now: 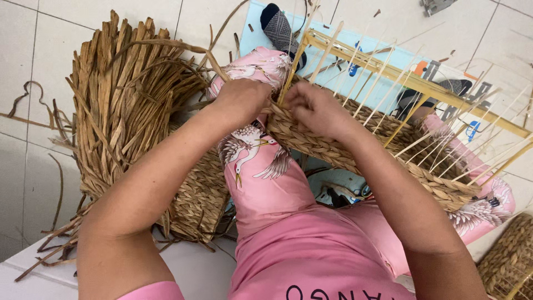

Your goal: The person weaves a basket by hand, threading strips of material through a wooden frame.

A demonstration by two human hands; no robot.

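A half-woven straw basket (pixel 355 150) rests across my lap, its braided wall wrapped around a frame of thin pale upright rods (pixel 388 83). My left hand (pixel 240 100) grips a flat dried straw strand (pixel 166 45) at the basket's left corner. My right hand (pixel 316 110) presses on the braided rim beside it, fingers closed over the weave. The two hands nearly touch at the corner rod. Pink trousers with a crane print (pixel 266 166) cover my legs under the basket.
A big bundle of dried straw strands (pixel 119 105) lies on the tiled floor at my left. A finished woven piece (pixel 200 200) sits under my left forearm, another (pixel 508 258) at the right edge. A light blue mat (pixel 361 61) lies beneath my socked feet.
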